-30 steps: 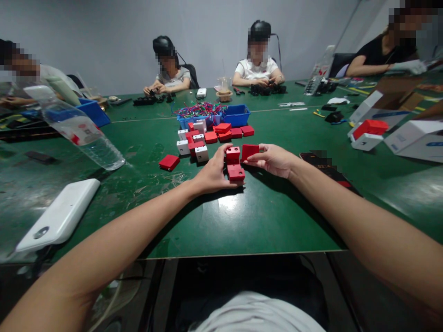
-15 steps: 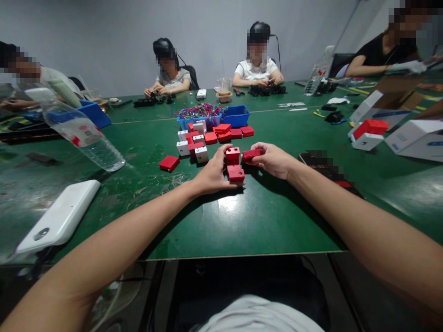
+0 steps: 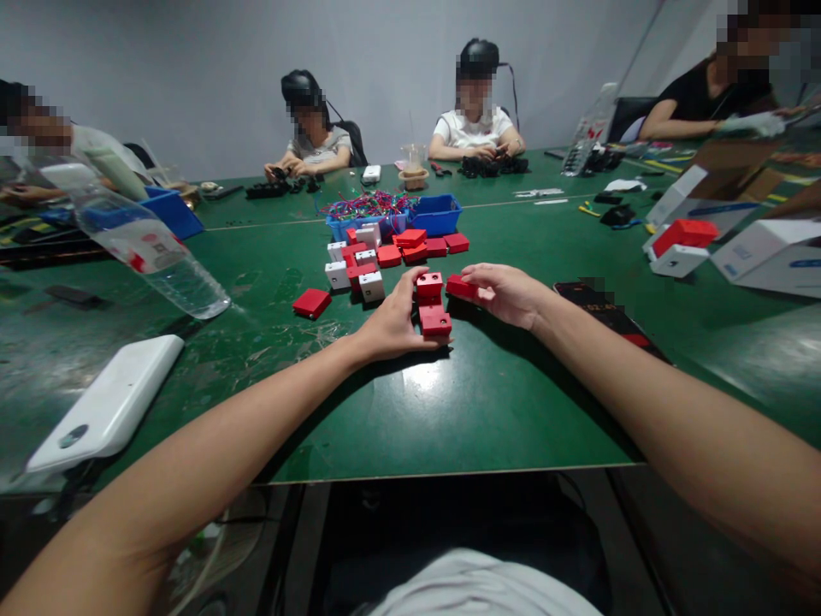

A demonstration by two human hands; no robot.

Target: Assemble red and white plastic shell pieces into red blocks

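My left hand (image 3: 391, 325) curls around a group of red box-shaped blocks (image 3: 434, 318) on the green table, thumb at the near end and fingers at the far end. Small dark holes show in the blocks' upper faces. Just to the right, my right hand (image 3: 510, 293) grips a separate red block (image 3: 459, 287) between thumb and fingers, close beside the group. Whether the two touch is hard to make out. Farther off stand white blocks (image 3: 371, 287) mixed with red ones, and a single red block (image 3: 312, 303) lies to the left.
Blue bins (image 3: 438, 216), one heaped with coloured wires (image 3: 372, 205), stand behind the blocks. A tilted-looking plastic bottle (image 3: 154, 252) and white power bank (image 3: 109, 402) are on the left. On the right lie a phone (image 3: 603, 312) and white boxes (image 3: 770, 257). Several people sit around the table.
The red block in my right hand has turned slightly, and the fingers have shifted on it. My left hand stays around the red group. The view has moved a little.
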